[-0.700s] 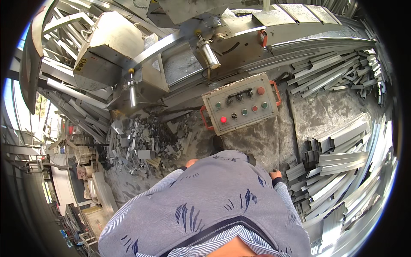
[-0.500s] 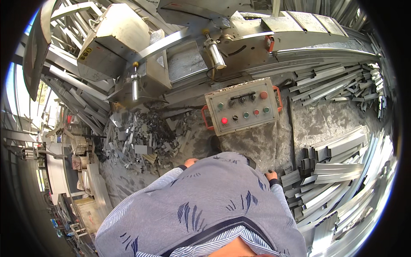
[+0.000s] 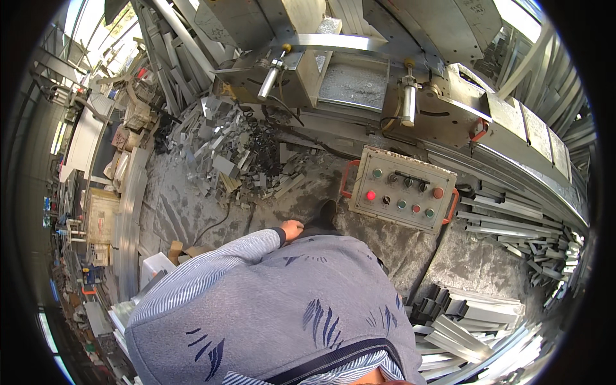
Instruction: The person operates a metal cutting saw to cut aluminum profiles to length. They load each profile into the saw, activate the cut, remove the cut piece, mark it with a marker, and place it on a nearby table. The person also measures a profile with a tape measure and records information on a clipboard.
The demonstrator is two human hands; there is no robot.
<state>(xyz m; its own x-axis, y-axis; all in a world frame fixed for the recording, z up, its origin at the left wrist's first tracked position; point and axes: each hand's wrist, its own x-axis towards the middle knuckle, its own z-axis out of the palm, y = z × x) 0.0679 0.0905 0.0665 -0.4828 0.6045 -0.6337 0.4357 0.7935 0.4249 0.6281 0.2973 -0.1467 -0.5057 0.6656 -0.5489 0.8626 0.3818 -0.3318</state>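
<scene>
Head view: the left hand is at the end of a striped sleeve, near a dark shoe that lies at its 2 o'clock. The panel lies between 2 and 3 o'clock from the fingers, apart from them. Its long axis runs from about half past nine to half past three, the buttoned face turned up. The right hand is out of sight, so which hand is nearer cannot be confirmed. The left fingers look bent, but their tips are too small to read; whether they are clenched, released or holding something cannot be told.

Materials: the panel is a flat rectangular metal box with worn edges, round buttons in red, green and black, one lit red, and a red-orange handle at each end. Offcuts, small, angular and silvery, form a loose heap between 10 and 11 o'clock from the hand. Profiles, long, straight-edged pale metal, are stacked at 4 o'clock. The machine, toward 1 o'clock, has bare metal plates, a dust-coated bed and smooth cylinders. The floor is grey, mottled and dusty. The upper garment is matte grey cloth with dark blue strokes.
</scene>
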